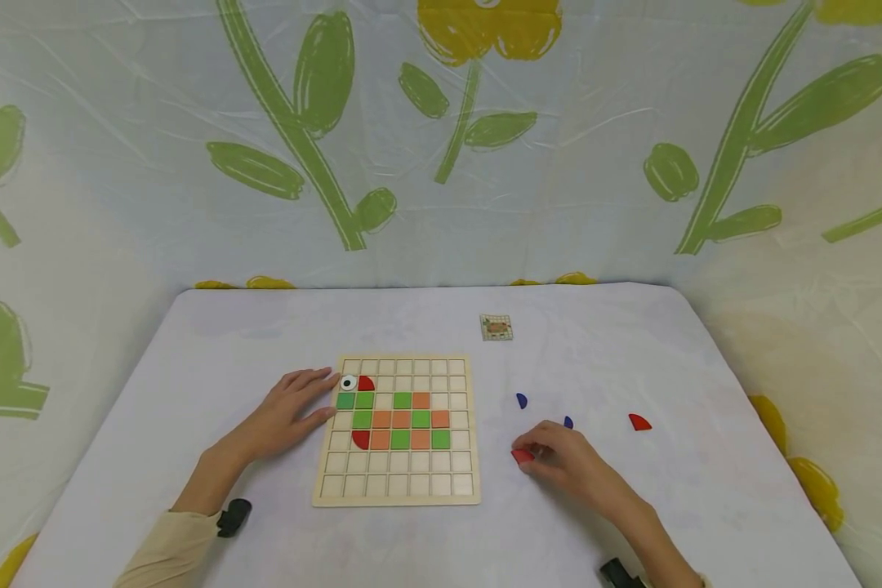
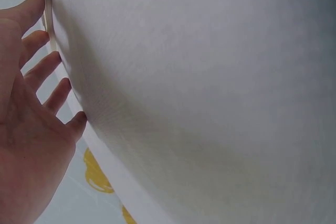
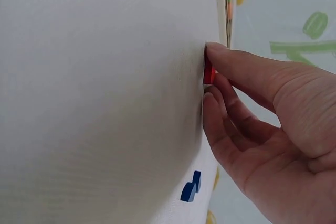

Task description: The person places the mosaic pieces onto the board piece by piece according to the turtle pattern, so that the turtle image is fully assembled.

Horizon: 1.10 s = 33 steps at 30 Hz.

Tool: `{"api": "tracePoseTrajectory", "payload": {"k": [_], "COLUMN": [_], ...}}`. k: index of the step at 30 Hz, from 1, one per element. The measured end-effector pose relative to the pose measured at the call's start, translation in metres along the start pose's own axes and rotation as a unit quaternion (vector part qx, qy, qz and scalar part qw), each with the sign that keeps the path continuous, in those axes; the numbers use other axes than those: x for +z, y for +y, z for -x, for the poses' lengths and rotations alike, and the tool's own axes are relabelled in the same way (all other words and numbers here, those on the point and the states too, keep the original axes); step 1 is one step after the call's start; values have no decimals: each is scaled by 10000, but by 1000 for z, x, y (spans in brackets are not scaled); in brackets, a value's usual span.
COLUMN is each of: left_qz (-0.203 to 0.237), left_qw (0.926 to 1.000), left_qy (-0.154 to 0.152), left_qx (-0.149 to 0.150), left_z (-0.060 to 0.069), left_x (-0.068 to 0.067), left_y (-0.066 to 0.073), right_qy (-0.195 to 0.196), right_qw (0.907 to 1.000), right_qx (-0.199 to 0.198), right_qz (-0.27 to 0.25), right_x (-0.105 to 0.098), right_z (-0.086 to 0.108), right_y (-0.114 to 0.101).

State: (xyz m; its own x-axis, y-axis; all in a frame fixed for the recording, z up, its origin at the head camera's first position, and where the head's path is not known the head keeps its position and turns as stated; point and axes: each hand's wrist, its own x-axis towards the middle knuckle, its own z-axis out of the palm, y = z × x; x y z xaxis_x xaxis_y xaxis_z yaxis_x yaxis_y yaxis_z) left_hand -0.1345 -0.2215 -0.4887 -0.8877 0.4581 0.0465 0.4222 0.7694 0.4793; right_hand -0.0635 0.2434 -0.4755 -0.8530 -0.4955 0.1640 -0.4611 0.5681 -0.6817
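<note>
A wooden grid board (image 1: 400, 501) lies on the white table, with green and orange square tiles, two red quarter-circle tiles and a round eye tile (image 1: 349, 383) in its cells. My left hand (image 1: 288, 415) rests at the board's left edge, fingers spread and touching the rim. To the right of the board, my right hand (image 1: 567, 459) pinches a red quarter-circle tile (image 1: 523, 456) between thumb and fingers, at the tabletop. In the right wrist view the same red tile (image 3: 209, 72) shows edge-on beneath the thumb.
Two blue half-round tiles (image 1: 522, 401) lie beyond the right hand, one partly hidden by it. Another red quarter-circle tile (image 1: 639, 422) lies farther right. A small patterned card (image 1: 496, 327) sits behind the board. Flower-printed cloth (image 1: 544, 220) hangs round the table.
</note>
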Motion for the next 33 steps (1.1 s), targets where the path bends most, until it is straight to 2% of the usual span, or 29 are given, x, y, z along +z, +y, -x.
{"api": "tracePoseTrajectory", "payload": {"k": [7, 13, 20, 26, 30, 33], "left_qz": [5, -20, -52, -78, -50, -39], "left_qw": [10000, 10000, 10000, 9999, 10000, 10000], "left_qy": [29, 1, 2, 25, 11, -15], "left_qx": [58, 29, 26, 67, 39, 1], "left_z": [-1, -1, 0, -1, -1, -1], "left_x": [-1, 1, 2, 2, 1, 1], "left_y": [1, 1, 0, -1, -2, -1], "right_qy": [-188, -277, -102, 178, 311, 432], "right_qw": [9995, 9989, 9992, 9984, 9982, 9982], "right_qx": [149, 127, 325, 418, 368, 145], "right_qz": [-197, -344, -213, -349, -369, -396], "right_x": [-1, 0, 0, 0, 0, 2], "right_z": [0, -2, -13, -25, -33, -40], "right_y": [-2, -2, -6, -8, -9, -9]}}
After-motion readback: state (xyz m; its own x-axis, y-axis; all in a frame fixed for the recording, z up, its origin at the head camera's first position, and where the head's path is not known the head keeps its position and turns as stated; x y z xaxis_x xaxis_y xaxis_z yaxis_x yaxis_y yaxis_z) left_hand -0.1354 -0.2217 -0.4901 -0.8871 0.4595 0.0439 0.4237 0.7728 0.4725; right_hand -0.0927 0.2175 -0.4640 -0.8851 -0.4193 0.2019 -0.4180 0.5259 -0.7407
